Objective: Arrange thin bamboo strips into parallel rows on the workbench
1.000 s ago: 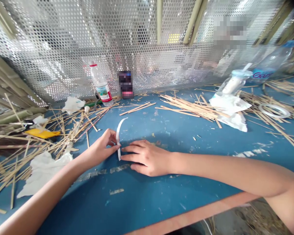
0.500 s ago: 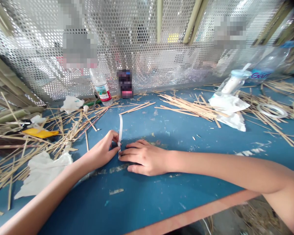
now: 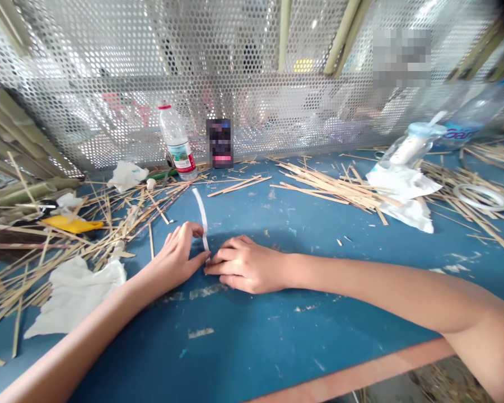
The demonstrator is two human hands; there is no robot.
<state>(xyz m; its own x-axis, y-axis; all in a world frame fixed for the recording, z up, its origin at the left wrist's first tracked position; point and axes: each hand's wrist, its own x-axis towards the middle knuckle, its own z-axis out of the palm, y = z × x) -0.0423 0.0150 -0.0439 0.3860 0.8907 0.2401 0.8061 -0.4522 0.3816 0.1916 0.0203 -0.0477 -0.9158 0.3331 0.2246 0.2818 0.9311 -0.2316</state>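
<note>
A narrow white strip (image 3: pixel 201 210), which looks like tape, stands up from the blue table with its upper end bent to the left. My left hand (image 3: pixel 180 250) has it between the bent forefinger and the thumb, low on its length. From the other side, my right hand (image 3: pixel 250 266) lies palm down on the table. Its outstretched fingertips touch the strip's bottom end, while the thumb rests apart from it. That bottom end is partly hidden by the fingertips of both hands.
Thin bamboo strips (image 3: pixel 319 184) lie in piles across the blue table (image 3: pixel 252 347). A bottle (image 3: pixel 180 151) and a phone (image 3: pixel 220 144) stand by the perforated metal screen (image 3: pixel 252 101). Tissues (image 3: pixel 73 294), a yellow-handled tool (image 3: pixel 73 224), a lidded cup (image 3: pixel 415 145) and a white ring (image 3: pixel 481 197) lie around.
The strip's upper end has tilted to the left. My right fingers have drawn closer together at its lower end, and the view has shifted slightly.
</note>
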